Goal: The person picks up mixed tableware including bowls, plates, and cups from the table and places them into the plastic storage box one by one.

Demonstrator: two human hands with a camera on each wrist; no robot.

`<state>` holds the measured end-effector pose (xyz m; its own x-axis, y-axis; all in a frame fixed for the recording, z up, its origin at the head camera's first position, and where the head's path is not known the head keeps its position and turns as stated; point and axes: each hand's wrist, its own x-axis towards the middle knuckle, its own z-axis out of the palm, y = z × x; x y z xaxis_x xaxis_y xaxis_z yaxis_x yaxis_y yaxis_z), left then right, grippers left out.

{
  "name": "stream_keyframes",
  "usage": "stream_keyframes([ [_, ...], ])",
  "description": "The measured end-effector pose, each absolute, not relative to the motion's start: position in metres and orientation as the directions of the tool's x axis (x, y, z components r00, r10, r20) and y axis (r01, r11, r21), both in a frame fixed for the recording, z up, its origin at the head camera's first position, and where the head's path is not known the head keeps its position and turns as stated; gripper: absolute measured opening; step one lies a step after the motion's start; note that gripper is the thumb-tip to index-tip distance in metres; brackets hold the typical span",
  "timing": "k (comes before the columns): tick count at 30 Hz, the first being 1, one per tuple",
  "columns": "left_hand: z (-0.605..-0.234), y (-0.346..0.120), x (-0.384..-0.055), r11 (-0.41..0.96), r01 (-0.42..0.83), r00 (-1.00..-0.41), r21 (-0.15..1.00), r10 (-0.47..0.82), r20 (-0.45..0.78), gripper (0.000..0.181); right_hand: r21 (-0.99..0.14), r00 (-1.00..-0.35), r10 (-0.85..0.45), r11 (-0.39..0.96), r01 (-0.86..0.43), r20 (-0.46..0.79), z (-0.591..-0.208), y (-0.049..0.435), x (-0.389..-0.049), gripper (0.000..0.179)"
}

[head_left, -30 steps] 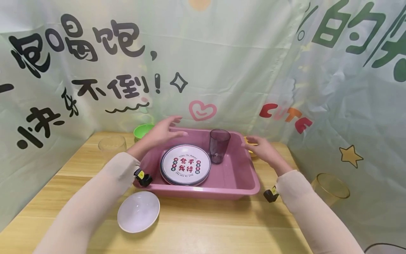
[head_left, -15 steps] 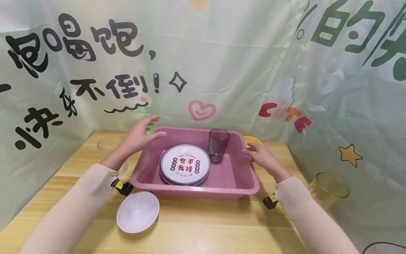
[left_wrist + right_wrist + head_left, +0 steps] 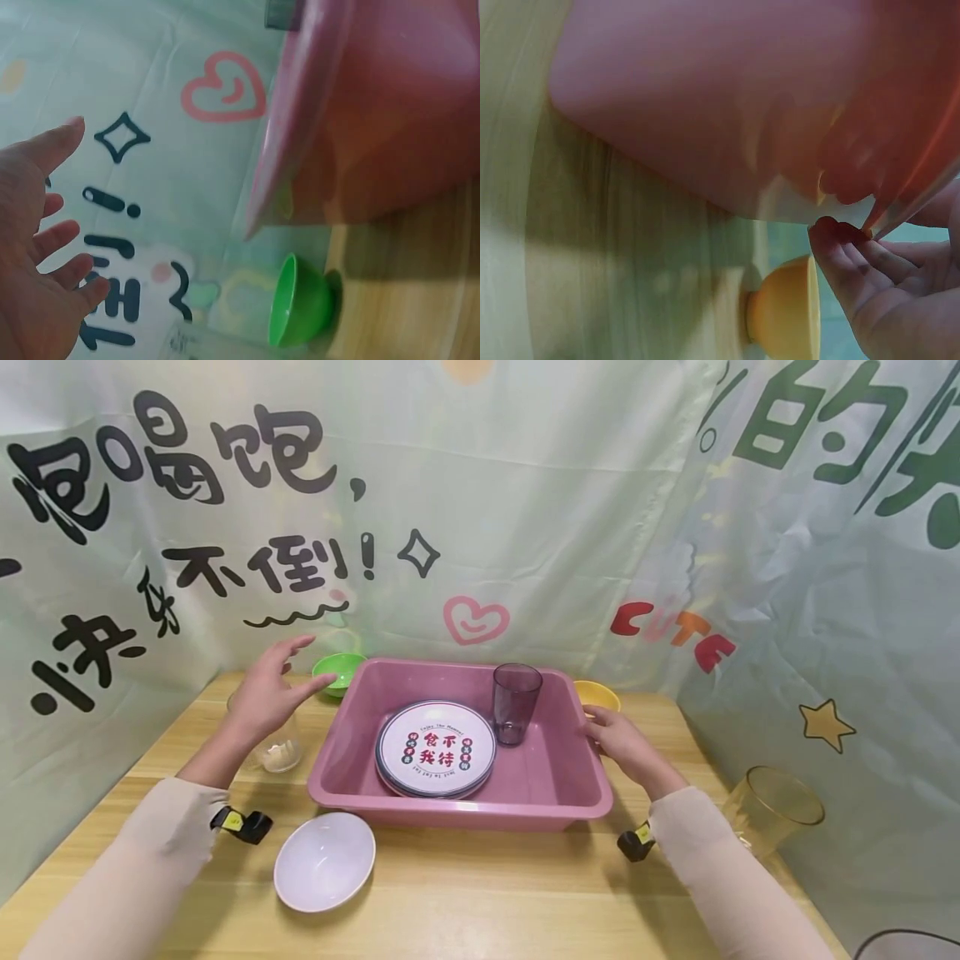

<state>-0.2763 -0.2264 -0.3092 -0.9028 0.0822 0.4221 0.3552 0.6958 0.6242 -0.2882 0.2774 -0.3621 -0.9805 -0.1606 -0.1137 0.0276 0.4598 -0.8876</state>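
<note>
Left hand [image 3: 266, 697] had swung left, empty, fingers spread. White bowl [image 3: 325, 862] sat nearest, in a pull's path. Pink tub [image 3: 465, 814] stood behind it on the table; right hand [image 3: 626, 745] gripped only the right rim, so a one-sided lift could've slid the plates [image 3: 435, 750], toppled the grey tumbler [image 3: 516, 706]. Tub's long axis ran left-right, mouth up.

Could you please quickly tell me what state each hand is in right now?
Left hand: open, holding nothing.
Right hand: closed, holding the pink tub by its rim.
</note>
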Motion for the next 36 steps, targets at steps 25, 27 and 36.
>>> stream_keyframes([
  [25, -0.349, -0.287, -0.265, 0.669, 0.210, -0.912, 0.713, -0.129, 0.390, 0.105, -0.972, -0.966, -0.183, 0.184, 0.148, -0.182, -0.371, 0.272, -0.283, 0.047],
  [27, -0.353, -0.290, -0.266, 0.655, 0.201, -0.915, 0.728, -0.140, 0.378, 0.108, -0.971, -0.966, -0.179, 0.185, 0.153, -0.186, -0.372, 0.272, -0.282, 0.047],
  [36, -0.370, -0.303, -0.267, 0.596, 0.159, -0.940, 0.787, -0.152, 0.305, 0.112, -0.970, -0.967, -0.176, 0.191, 0.151, -0.186, -0.371, 0.273, -0.279, 0.049],
])
